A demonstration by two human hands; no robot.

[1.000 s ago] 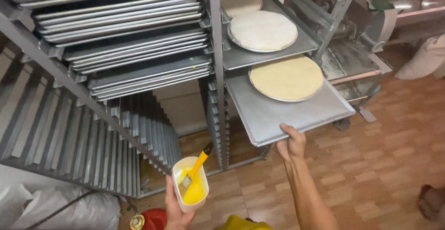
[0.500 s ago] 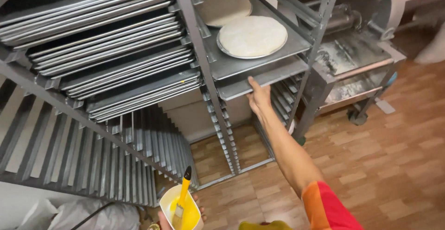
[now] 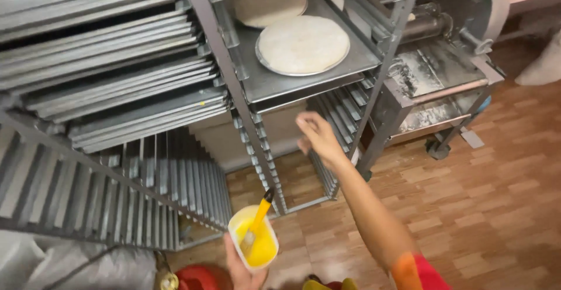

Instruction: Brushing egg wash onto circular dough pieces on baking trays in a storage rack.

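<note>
We have our left hand (image 3: 242,266) wrapped around a small white cup (image 3: 253,244) of yellow liquid, low in the view above the wooden floor (image 3: 479,208). A pastry brush (image 3: 257,220) with a yellow handle stands in it, leaning toward the rack. Our right hand (image 3: 318,138) hangs in the air in front of the metal tray rack (image 3: 374,91), fingers loosely spread and gripping nothing, just below the edge of the tray (image 3: 274,82) that carries the dough rounds.

The nearer dough disc (image 3: 302,44) lies flat on a round pan on that tray; a second disc (image 3: 270,3) sits behind it, farther in. To the left, a second rack holds a stack of bare sheet pans (image 3: 117,85). A dough-rolling machine (image 3: 432,73) dusted with flour stands to the right.

To work well here, we judge it best to keep the cup level and close to the body so the liquid does not slop, and to let the free hand steady the tray's edge before the brush leaves the cup.
</note>
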